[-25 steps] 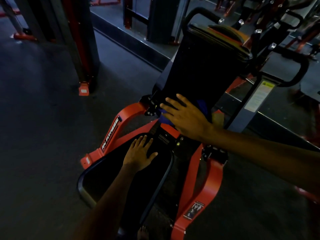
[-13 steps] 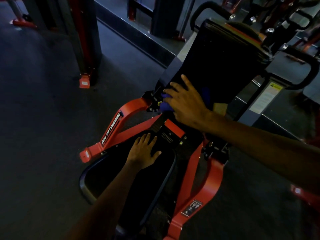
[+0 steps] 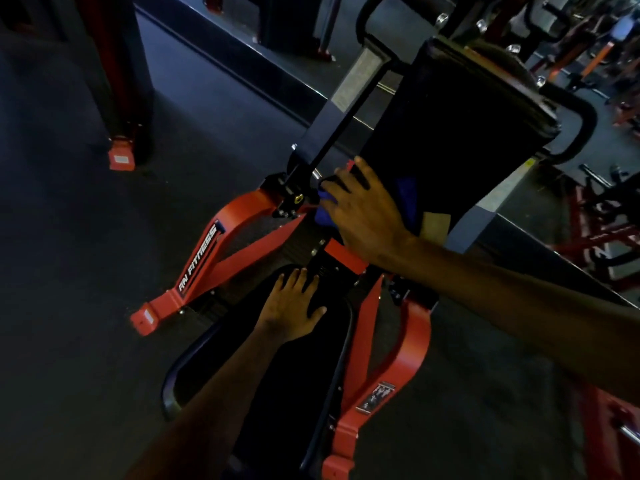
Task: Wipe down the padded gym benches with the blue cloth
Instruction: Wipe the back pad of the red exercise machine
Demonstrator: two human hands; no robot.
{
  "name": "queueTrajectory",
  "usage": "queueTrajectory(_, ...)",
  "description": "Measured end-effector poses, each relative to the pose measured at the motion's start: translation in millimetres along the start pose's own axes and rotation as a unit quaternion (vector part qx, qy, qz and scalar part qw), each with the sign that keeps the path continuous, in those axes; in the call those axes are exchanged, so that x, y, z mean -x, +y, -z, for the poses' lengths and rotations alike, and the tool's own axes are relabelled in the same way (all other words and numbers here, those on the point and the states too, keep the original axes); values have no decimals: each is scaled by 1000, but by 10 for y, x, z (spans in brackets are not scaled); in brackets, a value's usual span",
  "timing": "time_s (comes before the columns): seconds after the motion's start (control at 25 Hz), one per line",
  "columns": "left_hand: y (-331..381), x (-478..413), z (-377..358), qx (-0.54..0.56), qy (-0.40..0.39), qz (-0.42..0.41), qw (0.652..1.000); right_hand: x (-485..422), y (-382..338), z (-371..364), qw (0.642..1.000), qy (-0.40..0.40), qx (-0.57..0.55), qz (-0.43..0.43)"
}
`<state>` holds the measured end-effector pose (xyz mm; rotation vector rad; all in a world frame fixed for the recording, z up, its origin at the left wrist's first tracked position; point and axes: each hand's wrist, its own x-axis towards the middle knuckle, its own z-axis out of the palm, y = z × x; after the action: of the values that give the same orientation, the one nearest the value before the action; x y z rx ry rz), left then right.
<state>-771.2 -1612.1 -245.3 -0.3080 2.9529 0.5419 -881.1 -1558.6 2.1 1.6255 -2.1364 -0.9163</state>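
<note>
One blue cloth (image 3: 325, 212) lies under my right hand (image 3: 363, 216), spread fingers pressing it on the backrest pad's (image 3: 450, 126) lower left corner, further left than a second ago. My left hand (image 3: 294, 308) still rests flat and open on the seat pad (image 3: 277, 393).

Cloth (image 3: 325, 213): bright blue, plain, showing at the back pad's lower edge. Back pad (image 3: 450, 140) and seat pad (image 3: 287, 372): black, no pattern. Frame (image 3: 242, 213): orange-red all over. Black strip (image 3: 200, 259) on the frame's left leg carries white lettering. Upright post (image 3: 358, 76): dark grey with a paler grey label. Knob (image 3: 297, 199): brass-yellow. Tan patch (image 3: 437, 226) at the back pad's lower right corner. Floor (image 3: 86, 271): dark grey.
</note>
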Motion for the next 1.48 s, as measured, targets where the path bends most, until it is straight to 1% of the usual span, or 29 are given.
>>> queueTrajectory(0.08,-18,-38,15,-12,-9,-12,1000,-62,-108,-7,999,-27,6,27)
queueTrajectory(0.16,-33,-48,10,-5,-22,-21,1000,-92,-86,41,999,-44,-6,27)
queueTrajectory(0.24,-69,-50,-39,8,-5,-23,1000,-73,86,136,1000,-29,2,6)
queueTrajectory(0.32,-59,-57,-68,13,13,-29,999,-65,309,232,999,-4,12,-32)
queueTrajectory(0.4,-79,-65,-89,15,16,-34,999,-159,346,311,999,-4,24,-49)
queueTrajectory(0.48,-84,-69,-94,8,19,-35,999,-294,180,304,998,-40,50,-20)
queueTrajectory(0.6,-101,-73,-104,12,14,-39,999,-425,15,230,995,-88,46,15)
queueTrajectory(0.72,-99,-75,-107,8,22,-38,999,-408,256,291,998,-60,21,-14)
queueTrajectory(0.8,-101,-73,-106,10,23,-40,999,-374,317,280,999,-33,30,-32)
queueTrajectory(0.84,-98,-70,-102,11,25,-40,999,-370,265,278,998,-35,44,-27)
queueTrajectory(0.92,-91,-64,-84,16,21,-39,999,-418,65,221,996,-66,60,7)
queueTrajectory(1.0,-94,-67,-73,13,21,-38,999,-452,-6,178,996,-76,40,20)
queueTrajectory(1.12,-97,-73,-99,16,28,-38,999,-347,224,211,999,-47,9,5)
queueTrajectory(1.2,-100,-80,-113,23,28,-36,999,-283,278,218,999,-26,21,-13)
queueTrajectory(1.28,-91,-85,-113,25,26,-32,999,-317,126,214,999,-43,33,2)
queueTrajectory(1.36,-86,-83,-112,30,32,-34,998,-399,-47,178,997,-71,11,26)
queueTrajectory(1.48,-95,-76,-124,29,35,-31,999,-387,52,238,997,-70,1,8)
